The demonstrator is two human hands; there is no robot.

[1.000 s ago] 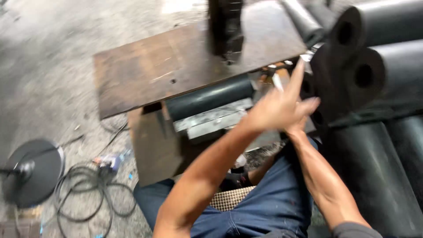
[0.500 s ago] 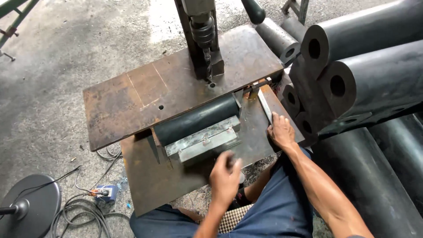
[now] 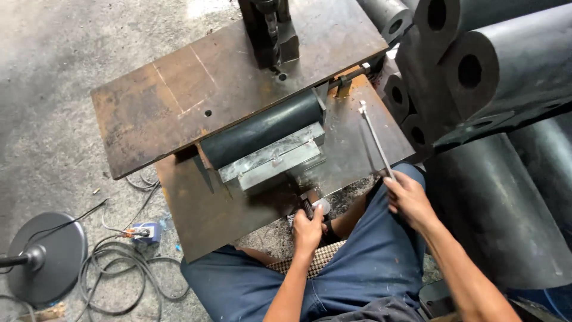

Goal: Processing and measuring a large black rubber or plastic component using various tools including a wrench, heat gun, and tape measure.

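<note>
The person sits at a rusty steel worktop point(image 3: 179, 107) with a lower steel plate point(image 3: 202, 209) stepped out in front of it. The left hand point(image 3: 308, 229) is at the near edge of the lower plate, fingers closed around a short dark handle point(image 3: 308, 208) with a rounded pale knob beside it. The right hand point(image 3: 408, 200) is at the plate's right corner, fingers wrapped narrowly on the near end of a thin metal rod point(image 3: 374, 138), which runs away across the plate toward the upper worktop (its far end carries a small pale tip). Between the hands, on the lower plate, a black cylinder point(image 3: 262, 128) lies against a grey metal block point(image 3: 274, 158). A dark press column point(image 3: 268, 30) stands upright on the upper worktop. Large black foam tubes point(image 3: 494, 65) are stacked just right of the plate. A round stand base point(image 3: 44, 256) and coiled cable point(image 3: 119, 268) lie on the floor, left.
</note>
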